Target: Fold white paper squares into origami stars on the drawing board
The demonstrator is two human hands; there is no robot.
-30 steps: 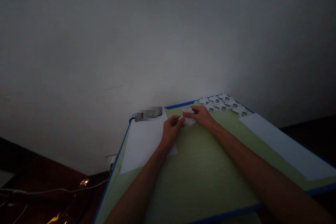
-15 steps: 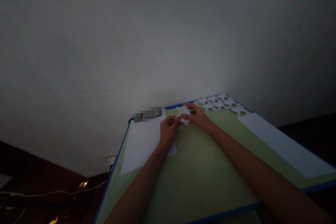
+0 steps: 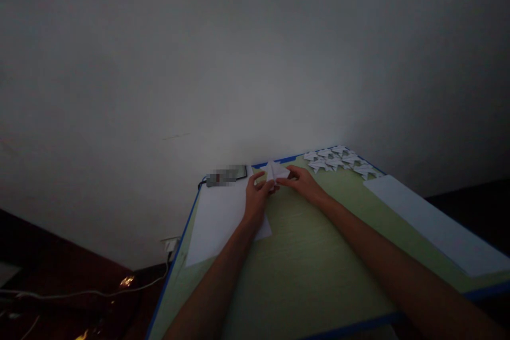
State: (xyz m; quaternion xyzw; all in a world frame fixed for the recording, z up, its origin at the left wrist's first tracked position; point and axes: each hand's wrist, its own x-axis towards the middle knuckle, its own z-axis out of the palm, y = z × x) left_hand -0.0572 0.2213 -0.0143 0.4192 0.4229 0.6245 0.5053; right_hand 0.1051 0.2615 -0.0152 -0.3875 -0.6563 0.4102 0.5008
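Note:
A small folded white paper figure point(image 3: 274, 171) is held up between both hands near the far edge of the table. My left hand point(image 3: 258, 194) grips its lower left side, thumb against the paper and fingers curled behind. On the figure's right side, my right hand point(image 3: 302, 181) pinches it between thumb and forefinger. A point of the paper sticks up away from me. My fingers hide parts of the folds. Under my left forearm lies a flat white sheet of paper point(image 3: 217, 218).
Several similar folded paper figures point(image 3: 334, 162) lie in rows at the far right of the green table point(image 3: 306, 271). White paper point(image 3: 434, 228) runs along the right edge. A dark flat device point(image 3: 241, 171), partly blurred, rests at the back left. A white cable point(image 3: 95, 293) trails below left.
The paper figure has been turned in my hands, so a point now stands up at its top. My right fingers have come down to its right side. The view has shifted slightly.

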